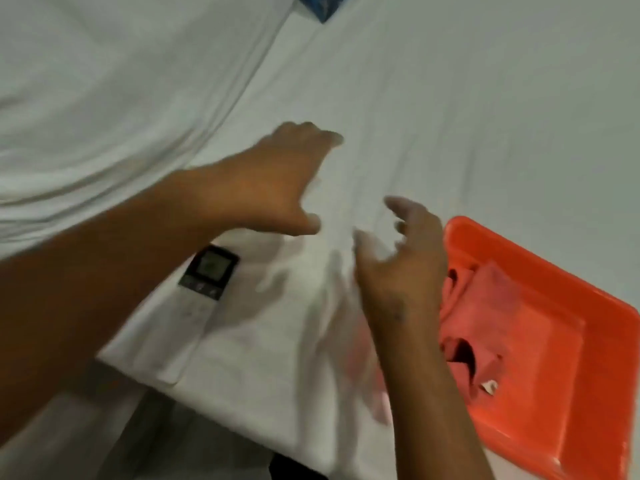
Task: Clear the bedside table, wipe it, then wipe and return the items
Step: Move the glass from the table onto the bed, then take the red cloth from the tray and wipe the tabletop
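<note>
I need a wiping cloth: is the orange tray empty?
Not empty. A crumpled reddish-pink cloth lies inside the orange tray on the bed.

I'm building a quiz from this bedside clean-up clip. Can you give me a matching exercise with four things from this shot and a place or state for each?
Things:
1. left hand
2. red cloth
3. remote control
4. blue item

Places or states:
A. lying inside the orange tray
B. at the top edge of the picture, on the white sheet
C. open, fingers spread above the sheet
D. lying on the sheet, below the left forearm

Pairs: 1-C, 2-A, 3-D, 4-B
</note>
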